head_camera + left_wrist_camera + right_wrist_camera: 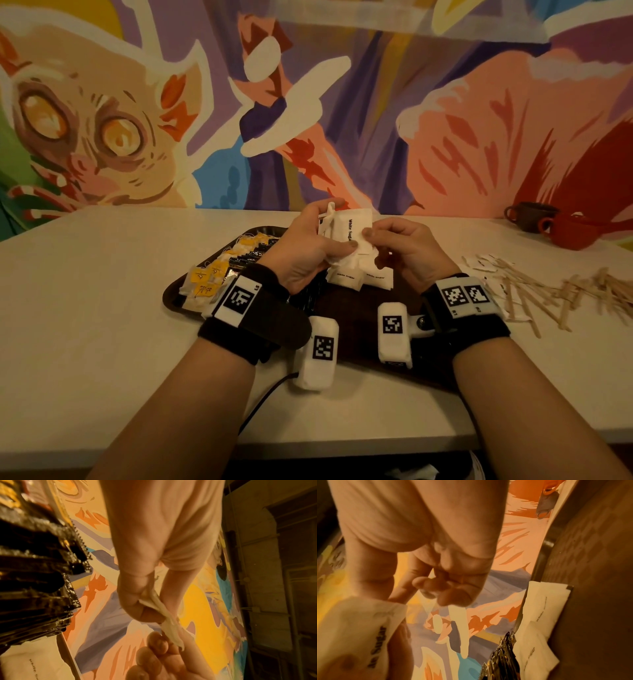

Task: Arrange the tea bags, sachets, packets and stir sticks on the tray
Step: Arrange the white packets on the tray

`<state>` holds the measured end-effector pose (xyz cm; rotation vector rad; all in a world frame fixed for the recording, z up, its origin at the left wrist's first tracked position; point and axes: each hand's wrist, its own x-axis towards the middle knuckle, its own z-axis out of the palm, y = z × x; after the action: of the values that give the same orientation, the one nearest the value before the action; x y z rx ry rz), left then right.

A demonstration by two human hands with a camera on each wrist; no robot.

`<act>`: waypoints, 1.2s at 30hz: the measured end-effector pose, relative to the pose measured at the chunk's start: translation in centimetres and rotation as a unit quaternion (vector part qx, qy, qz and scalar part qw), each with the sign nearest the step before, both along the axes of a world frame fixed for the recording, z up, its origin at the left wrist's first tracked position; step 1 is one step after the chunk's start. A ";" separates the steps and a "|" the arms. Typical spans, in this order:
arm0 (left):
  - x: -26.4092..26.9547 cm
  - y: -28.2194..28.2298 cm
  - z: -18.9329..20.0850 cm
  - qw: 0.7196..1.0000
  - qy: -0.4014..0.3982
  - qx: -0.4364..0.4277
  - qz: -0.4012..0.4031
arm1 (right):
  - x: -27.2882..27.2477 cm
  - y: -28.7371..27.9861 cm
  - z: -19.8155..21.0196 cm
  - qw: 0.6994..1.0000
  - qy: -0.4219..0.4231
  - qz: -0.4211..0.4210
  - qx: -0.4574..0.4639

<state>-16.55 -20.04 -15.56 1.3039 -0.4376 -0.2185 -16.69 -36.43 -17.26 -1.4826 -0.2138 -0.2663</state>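
Observation:
Both hands hold one small stack of white sugar sachets (352,224) upright above the dark tray (173,296). My left hand (310,246) grips the stack from the left, its thumb across the front. My right hand (394,246) pinches the stack's right edge. In the left wrist view, thumb and finger squeeze the sachets (160,607). On the tray lie tea bags (210,274) with yellow tags at the left, dark packets (248,260) beside them, and more white sugar sachets (346,277) in the middle. Wooden stir sticks (548,294) lie scattered on the table to the right.
A dark mug (529,216) and a red mug (570,234) stand at the back right by the painted wall. A few white sachets (486,267) lie among the sticks. The tray's near right part (346,308) is bare. A cable (263,397) runs off the front edge.

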 end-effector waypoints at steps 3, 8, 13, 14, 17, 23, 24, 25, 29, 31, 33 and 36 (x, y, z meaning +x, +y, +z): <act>0.0 -0.1 -0.1 1.000 0.013 -0.004 -0.008 | 0.0 0.1 0.1 1.000 0.003 -0.012 0.005; 0.1 -0.1 -0.2 0.999 0.032 0.018 -0.007 | 0.1 0.1 0.5 0.992 0.002 -0.043 0.121; -0.1 0.0 0.0 0.996 0.034 0.081 0.001 | 0.2 -0.2 0.4 0.990 -0.014 -0.067 0.121; -0.1 -0.1 0.0 0.996 0.038 0.083 0.008 | 0.2 -0.2 0.4 0.991 -0.019 -0.070 0.114; 0.0 -0.3 0.1 0.995 0.049 0.087 0.023 | 0.1 -0.2 0.3 0.993 -0.031 -0.057 0.095; 0.0 -0.3 0.1 0.992 0.052 0.103 0.043 | 0.1 -0.3 0.3 0.993 -0.040 -0.038 0.108; 0.0 -0.3 0.1 0.992 0.049 0.104 0.047 | 0.0 -0.3 0.3 0.993 -0.038 -0.042 0.101; 0.0 -0.4 0.1 0.992 0.046 0.105 0.050 | 0.0 -0.4 0.3 0.994 -0.034 -0.049 0.088; -0.3 -0.3 0.2 0.993 0.051 0.095 0.053 | 0.2 -1.0 -0.1 0.996 -0.014 -0.071 0.049; -0.3 -0.3 0.4 0.993 0.060 0.085 0.048 | 0.8 -1.4 -0.3 0.995 -0.002 -0.093 0.032; -0.3 -0.2 0.5 0.993 0.065 0.079 0.051 | 1.4 -2.0 -0.9 0.991 0.028 -0.132 -0.003; -0.4 0.0 0.6 0.993 0.069 0.071 0.063 | 2.2 -3.0 -1.9 0.974 0.112 -0.172 -0.095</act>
<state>-16.96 -20.09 -15.01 1.4402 -0.2253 -0.2350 -14.50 -39.45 -19.17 -1.7236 0.2082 -0.3616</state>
